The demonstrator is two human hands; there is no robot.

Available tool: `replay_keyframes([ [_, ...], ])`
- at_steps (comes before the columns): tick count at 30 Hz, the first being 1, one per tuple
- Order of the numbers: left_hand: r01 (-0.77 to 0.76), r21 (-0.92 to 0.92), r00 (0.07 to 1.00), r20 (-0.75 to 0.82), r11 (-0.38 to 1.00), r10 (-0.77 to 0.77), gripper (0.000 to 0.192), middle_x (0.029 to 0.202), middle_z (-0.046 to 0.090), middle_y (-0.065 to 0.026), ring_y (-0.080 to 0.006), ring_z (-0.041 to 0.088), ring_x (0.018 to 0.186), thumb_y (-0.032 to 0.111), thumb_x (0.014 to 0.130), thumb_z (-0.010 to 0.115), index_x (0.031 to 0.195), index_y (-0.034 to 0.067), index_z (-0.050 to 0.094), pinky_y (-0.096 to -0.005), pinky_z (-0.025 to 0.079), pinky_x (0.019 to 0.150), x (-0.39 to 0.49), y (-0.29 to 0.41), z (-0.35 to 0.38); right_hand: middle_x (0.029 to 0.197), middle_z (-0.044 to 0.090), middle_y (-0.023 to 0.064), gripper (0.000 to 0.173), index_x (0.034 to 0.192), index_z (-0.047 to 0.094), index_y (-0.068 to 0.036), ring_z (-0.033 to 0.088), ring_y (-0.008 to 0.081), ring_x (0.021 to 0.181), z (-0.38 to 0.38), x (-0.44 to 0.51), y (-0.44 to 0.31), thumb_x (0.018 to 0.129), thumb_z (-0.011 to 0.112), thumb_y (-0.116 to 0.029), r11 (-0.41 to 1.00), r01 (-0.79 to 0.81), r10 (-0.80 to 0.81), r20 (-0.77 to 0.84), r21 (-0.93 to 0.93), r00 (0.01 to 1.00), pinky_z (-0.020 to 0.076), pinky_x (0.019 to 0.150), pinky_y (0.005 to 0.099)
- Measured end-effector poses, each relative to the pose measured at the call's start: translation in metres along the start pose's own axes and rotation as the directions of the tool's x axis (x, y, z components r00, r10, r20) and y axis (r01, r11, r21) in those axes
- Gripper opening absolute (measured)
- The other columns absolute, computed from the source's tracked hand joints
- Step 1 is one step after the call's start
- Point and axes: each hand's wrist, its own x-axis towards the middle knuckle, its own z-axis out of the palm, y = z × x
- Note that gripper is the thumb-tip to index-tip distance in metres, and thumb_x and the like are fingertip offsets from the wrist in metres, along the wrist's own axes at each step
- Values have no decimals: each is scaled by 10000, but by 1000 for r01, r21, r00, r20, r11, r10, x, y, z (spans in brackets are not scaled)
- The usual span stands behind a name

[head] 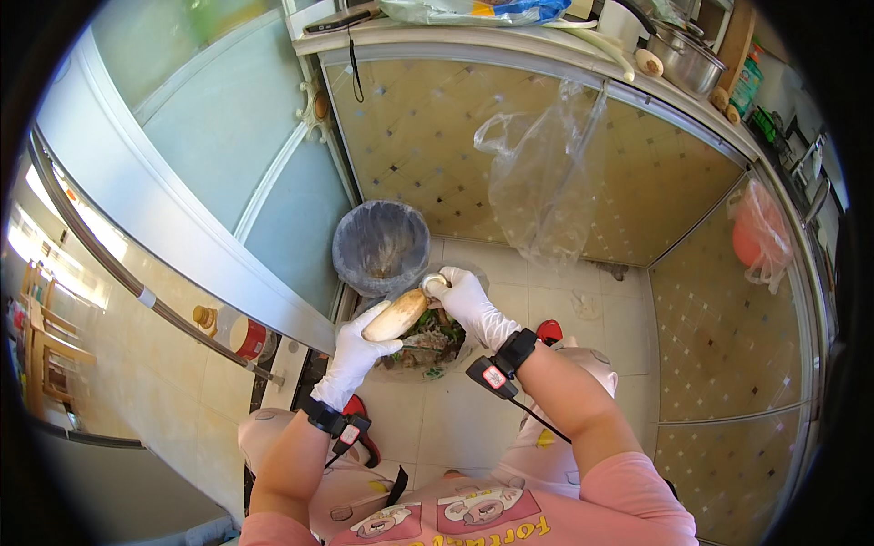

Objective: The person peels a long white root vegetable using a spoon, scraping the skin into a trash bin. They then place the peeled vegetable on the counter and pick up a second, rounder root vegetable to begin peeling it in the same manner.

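Observation:
My left hand (360,347), in a white glove, holds a pale, thick root vegetable (396,315) with a brownish upper end; its exact kind I cannot tell. In my gloved right hand (463,299) is a small tool with a rounded metallic part (434,281), touching or close by the brownish end of the root; its kind is unclear. Beneath both hands, an opened bag of green and brown scraps (430,345) stands on the floor. Just behind it is a bin (381,239) lined with a dark translucent bag.
A clear plastic bag (539,184) hangs from the counter (444,35) ahead. On that counter lie a leek or large scallion (601,46), a pale root (649,62) and a metal pot (686,65). A glass door (225,136) and a large bottle (235,331) are at left.

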Motion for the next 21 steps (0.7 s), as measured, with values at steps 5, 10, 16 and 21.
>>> replay_keyframes([
  [5,-90,101,995,-31,991,94,680,1083,619,-81,-135,589,922,-45,647,776,1273,-8,512,-257,491,823,0,-1,8,888,650,122,237,910,615,29,599,177,841,10,-8,2,852,611,-201,985,156,-148,104,-69,983,468,776,315],
  [10,62,-25,997,56,998,-60,644,1106,600,-84,-126,579,890,-1,725,741,1307,-20,467,-254,493,754,-1,3,7,819,641,116,181,877,610,11,593,188,777,5,-4,-1,856,598,-168,909,211,-238,-33,-360,971,467,743,298],
  [16,56,-73,998,28,996,-54,593,1109,605,-87,-118,576,908,3,764,703,1308,-16,468,-241,480,759,0,8,5,822,629,38,212,942,621,4,564,98,798,-3,-5,-7,881,598,-198,992,94,-89,51,-82,995,462,774,265],
  [21,91,25,996,17,996,-91,591,1162,591,-92,-130,571,996,-11,763,691,1308,-26,462,-252,468,848,-2,10,10,740,607,124,188,842,610,0,524,186,694,4,-5,-2,860,588,-185,809,397,-432,19,-434,902,444,708,288],
])
